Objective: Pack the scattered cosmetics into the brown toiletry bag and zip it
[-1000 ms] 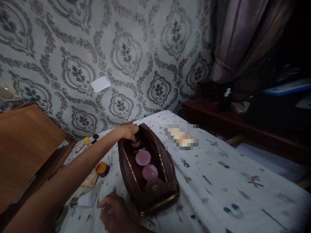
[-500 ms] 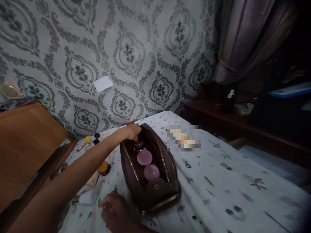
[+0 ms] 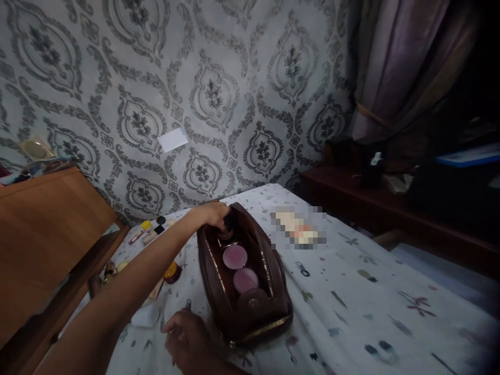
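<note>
A brown makeup bag (image 3: 269,325) lies unzipped on the patterned white cloth, its mouth spread wide. My left hand (image 3: 214,214) reaches over the bag's far left rim. Its fingers are closed around a dark, black-topped container (image 3: 233,220), mostly hidden inside. Toward the near end of the opening sit two round pink-topped items, a farther one (image 3: 235,257) and a nearer one (image 3: 246,280). My right hand (image 3: 187,338) hovers or rests left of the bag's near end, fingers loosely bent and apart, holding nothing.
Left of the bag are a yellow-lidded jar (image 3: 172,272), a white object (image 3: 145,315) and several small cosmetics, including a yellow-capped one (image 3: 146,225). A blurred-out packet (image 3: 299,227) lies right. A wooden cabinet (image 3: 50,229) stands left; a dark red shelf (image 3: 332,185) is back right.
The view has shifted slightly, so everything sits a little lower and farther right. My left hand stays at the bag's far end, and its wrist looks slightly changed in angle. My right hand has barely moved.
</note>
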Demonstrator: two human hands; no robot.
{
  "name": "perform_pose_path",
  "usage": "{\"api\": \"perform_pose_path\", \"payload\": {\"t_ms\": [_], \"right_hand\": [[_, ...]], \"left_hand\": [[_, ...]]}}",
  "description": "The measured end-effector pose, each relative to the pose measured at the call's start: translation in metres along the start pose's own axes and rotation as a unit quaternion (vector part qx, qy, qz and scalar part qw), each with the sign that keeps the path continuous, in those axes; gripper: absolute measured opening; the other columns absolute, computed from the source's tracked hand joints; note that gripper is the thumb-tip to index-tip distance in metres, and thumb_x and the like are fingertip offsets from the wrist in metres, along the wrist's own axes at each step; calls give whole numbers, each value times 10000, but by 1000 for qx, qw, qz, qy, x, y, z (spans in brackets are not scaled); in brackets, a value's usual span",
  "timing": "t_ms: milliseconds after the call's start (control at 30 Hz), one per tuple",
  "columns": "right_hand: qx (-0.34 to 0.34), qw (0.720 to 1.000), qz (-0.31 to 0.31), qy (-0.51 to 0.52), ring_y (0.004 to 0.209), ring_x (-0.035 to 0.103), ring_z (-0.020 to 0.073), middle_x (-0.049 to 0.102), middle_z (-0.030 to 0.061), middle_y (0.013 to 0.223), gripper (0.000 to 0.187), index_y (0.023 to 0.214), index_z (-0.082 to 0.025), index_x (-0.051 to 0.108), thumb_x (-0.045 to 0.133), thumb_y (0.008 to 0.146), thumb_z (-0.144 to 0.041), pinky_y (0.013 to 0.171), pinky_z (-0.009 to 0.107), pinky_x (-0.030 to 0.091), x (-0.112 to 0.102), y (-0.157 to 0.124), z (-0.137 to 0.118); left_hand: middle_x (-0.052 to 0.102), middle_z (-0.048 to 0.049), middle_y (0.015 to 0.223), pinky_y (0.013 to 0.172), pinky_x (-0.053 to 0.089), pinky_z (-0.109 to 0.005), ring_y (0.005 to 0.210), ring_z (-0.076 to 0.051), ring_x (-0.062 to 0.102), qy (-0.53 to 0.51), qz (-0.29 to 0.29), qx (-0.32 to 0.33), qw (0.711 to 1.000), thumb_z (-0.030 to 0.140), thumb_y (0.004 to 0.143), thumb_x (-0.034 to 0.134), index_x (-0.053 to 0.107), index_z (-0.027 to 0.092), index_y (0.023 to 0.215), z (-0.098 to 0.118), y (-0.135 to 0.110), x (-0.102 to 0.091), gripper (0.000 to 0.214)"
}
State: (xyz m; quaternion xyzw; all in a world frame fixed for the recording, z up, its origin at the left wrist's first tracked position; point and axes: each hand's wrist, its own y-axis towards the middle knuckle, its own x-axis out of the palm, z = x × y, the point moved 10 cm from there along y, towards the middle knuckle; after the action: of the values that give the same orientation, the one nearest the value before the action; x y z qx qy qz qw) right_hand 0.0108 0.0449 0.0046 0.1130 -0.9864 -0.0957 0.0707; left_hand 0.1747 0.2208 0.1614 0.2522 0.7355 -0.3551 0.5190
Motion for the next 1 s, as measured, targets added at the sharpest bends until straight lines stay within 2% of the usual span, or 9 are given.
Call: {"api": "perform_pose_path", "payload": {"t_ms": [167, 267, 333, 400, 467, 600, 700, 833, 1000], "right_hand": [[17, 1000, -6, 9, 775, 561, 148, 562, 0, 802, 69, 776, -202, 642, 600, 736, -165, 664, 226, 445, -4, -4, -8], [22, 1000, -8, 18, 765, 559, 141, 573, 1, 825, 146, 833, -207, 656, 566, 742, -138, 656, 225, 442, -7, -6, -14], [29, 999, -20, 17, 741, 555, 137, 571, -3, 806, 171, 834, -200, 657, 550, 730, -117, 647, 226, 440, -7, -6, -16], [37, 998, -37, 17, 706, 553, 133, 568, -9, 775, 180, 831, -193, 654, 536, 724, -110, 634, 230, 438, -6, -5, -19], [44, 998, -47, 21, 671, 548, 127, 567, -15, 758, 183, 848, -192, 652, 526, 735, -124, 619, 232, 437, -6, -5, -22], [59, 995, -75, 24, 612, 530, 110, 585, -19, 761, 180, 891, -191, 640, 519, 760, -169, 564, 219, 418, -4, -7, -29], [75, 993, -88, 29, 589, 528, 103, 608, -17, 760, 179, 898, -188, 632, 516, 763, -189, 527, 208, 404, -2, -8, -29], [77, 993, -79, 35, 578, 542, 99, 607, -22, 740, 162, 872, -183, 626, 517, 754, -202, 550, 218, 424, -3, -7, -29], [75, 993, -76, 44, 578, 545, 102, 605, -23, 731, 161, 870, -187, 617, 515, 747, -206, 546, 221, 429, -3, -7, -30]], "left_hand": [[713, -25, 872, 707, 473, -230, 777, -151, 627, -204, 81, 49, 974, 334, 840, 570, 671, 147, 984, -11, -30, -27, 256], [694, -37, 907, 757, 465, -259, 832, -162, 614, -226, 228, 3, 947, 322, 867, 518, 665, 153, 947, -28, -73, -49, 238], [679, -43, 928, 766, 460, -267, 861, -167, 603, -222, 314, -39, 922, 314, 872, 501, 657, 161, 962, -38, -108, -49, 237], [670, -47, 929, 741, 459, -264, 856, -167, 600, -230, 350, -79, 904, 310, 877, 487, 651, 165, 982, -48, -139, -30, 242], [663, -52, 903, 725, 461, -267, 825, -167, 600, -237, 343, -122, 901, 295, 874, 486, 650, 160, 970, -58, -163, 1, 233], [658, -69, 891, 768, 479, -312, 816, -187, 600, -225, 278, -215, 909, 274, 875, 479, 641, 150, 937, -79, -202, 70, 213], [663, -97, 1018, 863, 480, -351, 950, -226, 608, -221, 229, -270, 909, 335, 877, 504, 631, 153, 1013, -89, -222, 110, 259], [622, -136, 1200, 991, 427, -394, 1145, -283, 557, -219, 194, -320, 901, 444, 853, 552, 574, 147, 1208, -92, -233, 140, 464], [599, -153, 1264, 993, 409, -422, 1166, -320, 543, -212, 160, -349, 899, 465, 806, 604, 522, 154, 1295, -85, -228, 158, 585]]}}
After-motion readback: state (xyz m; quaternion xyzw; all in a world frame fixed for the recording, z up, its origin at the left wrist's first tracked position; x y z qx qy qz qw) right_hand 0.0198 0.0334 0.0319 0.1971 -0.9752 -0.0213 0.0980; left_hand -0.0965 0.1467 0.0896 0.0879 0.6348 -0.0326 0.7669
